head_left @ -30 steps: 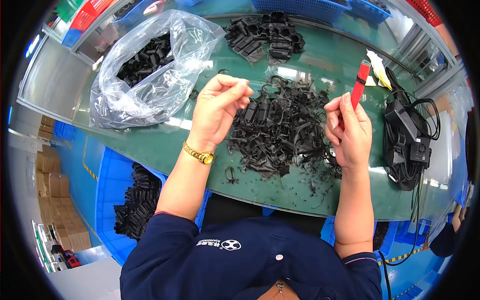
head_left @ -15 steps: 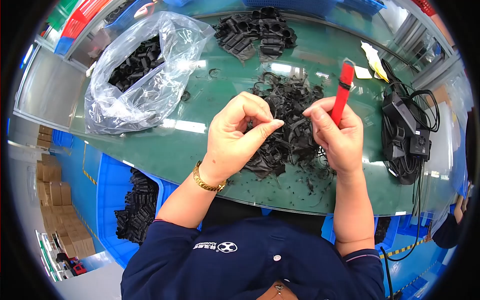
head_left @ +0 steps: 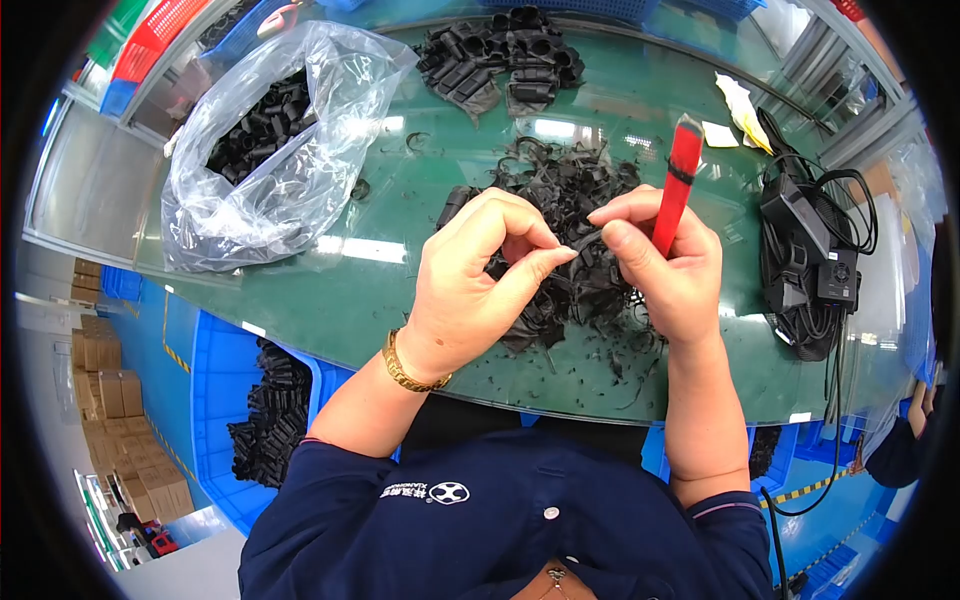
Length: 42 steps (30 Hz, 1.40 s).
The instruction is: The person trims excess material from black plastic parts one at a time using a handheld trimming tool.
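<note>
My left hand (head_left: 485,280) is closed, thumb and forefinger pinched together, above a heap of black trimmings (head_left: 585,285). A black tubular rubber-like part (head_left: 455,207) juts out behind its knuckles; the rest of that part is hidden by the hand. Just to the right, my right hand (head_left: 672,265) is closed around a flat red-handled tool (head_left: 681,180) with a black band. Its handle points up and away, and its working end is hidden in the fingers. A thin dark strip (head_left: 588,241) shows between the two hands' fingertips.
A clear plastic bag (head_left: 350,150) of black parts lies at left. Joined black parts (head_left: 535,70) lie at the back. Black devices with cables (head_left: 810,250) stand at right. Below the table's left edge, a blue bin (head_left: 215,400) holds black pieces.
The black part has come into view behind my left knuckles. My left hand has shifted slightly right, closer to my right hand, and the red handle has tilted a little. The whole view has shifted slightly.
</note>
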Each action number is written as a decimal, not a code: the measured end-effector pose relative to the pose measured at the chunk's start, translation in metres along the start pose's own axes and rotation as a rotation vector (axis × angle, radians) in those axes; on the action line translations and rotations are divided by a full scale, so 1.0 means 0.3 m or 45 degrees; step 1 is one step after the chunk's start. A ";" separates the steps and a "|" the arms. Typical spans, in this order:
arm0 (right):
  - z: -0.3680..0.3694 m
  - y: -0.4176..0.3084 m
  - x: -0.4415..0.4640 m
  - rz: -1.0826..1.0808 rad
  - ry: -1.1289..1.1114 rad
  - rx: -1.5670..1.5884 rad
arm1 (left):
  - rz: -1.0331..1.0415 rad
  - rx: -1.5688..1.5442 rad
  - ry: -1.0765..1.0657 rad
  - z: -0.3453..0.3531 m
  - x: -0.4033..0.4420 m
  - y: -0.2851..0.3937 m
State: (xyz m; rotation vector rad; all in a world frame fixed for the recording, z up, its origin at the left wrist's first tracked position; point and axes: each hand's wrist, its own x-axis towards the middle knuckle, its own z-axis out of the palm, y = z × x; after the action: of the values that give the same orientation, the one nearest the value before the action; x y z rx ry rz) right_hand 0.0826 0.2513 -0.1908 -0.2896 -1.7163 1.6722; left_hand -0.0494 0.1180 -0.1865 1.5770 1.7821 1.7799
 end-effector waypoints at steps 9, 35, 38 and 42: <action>0.027 0.007 -0.010 -0.387 -0.163 -0.314 | 0.058 0.264 -0.085 0.003 0.001 0.038; -0.001 -0.012 -0.014 0.282 -0.012 0.146 | 0.163 0.342 0.004 -0.006 0.002 0.034; -0.014 -0.010 -0.009 0.393 0.035 0.275 | 0.264 0.417 -0.018 -0.026 0.002 0.017; -0.013 0.006 0.008 0.235 0.153 0.438 | 0.076 0.383 -0.007 -0.111 0.062 -0.089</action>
State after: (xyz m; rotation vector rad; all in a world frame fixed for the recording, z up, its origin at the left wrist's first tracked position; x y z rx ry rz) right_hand 0.0826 0.2561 -0.1921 -0.3851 -1.3186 2.0050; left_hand -0.0960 0.1181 -0.1889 1.7556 2.1010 1.5871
